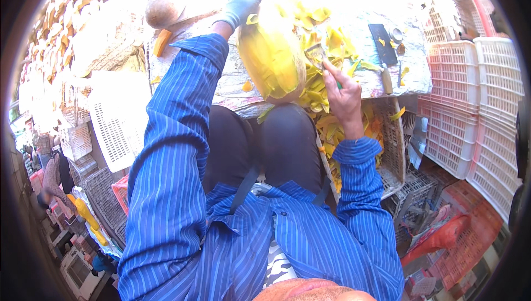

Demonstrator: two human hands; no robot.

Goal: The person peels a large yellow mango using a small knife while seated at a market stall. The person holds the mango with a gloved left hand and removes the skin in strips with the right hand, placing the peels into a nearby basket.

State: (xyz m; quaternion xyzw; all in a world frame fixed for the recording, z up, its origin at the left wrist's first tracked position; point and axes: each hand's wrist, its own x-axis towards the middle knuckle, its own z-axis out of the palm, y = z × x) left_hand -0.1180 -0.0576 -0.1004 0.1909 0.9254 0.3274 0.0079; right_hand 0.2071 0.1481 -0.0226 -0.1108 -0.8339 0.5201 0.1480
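A large, partly peeled squash [271, 58] lies lengthwise before me, its near end by my knees. Yellow flesh shows over most of its top, and tan rind remains along its right side. My left hand [241, 5], in a pale blue glove, grips its far end, where strong glare washes out the detail. In my bare right hand [344, 93] is a peeler [316, 55] with a wide metal head; a bit of green handle shows between the fingers. The peeler's head is just right of the squash, over a heap of yellow peelings [317, 91].
A crate [392, 147] of peelings stands by my right leg. On the covered table [224, 81] lie a dark-bladed cleaver [382, 43], another squash [159, 10] and an orange piece [162, 43]. Stacked plastic crates [450, 106] rise at right; a white crate [116, 131] sits at left.
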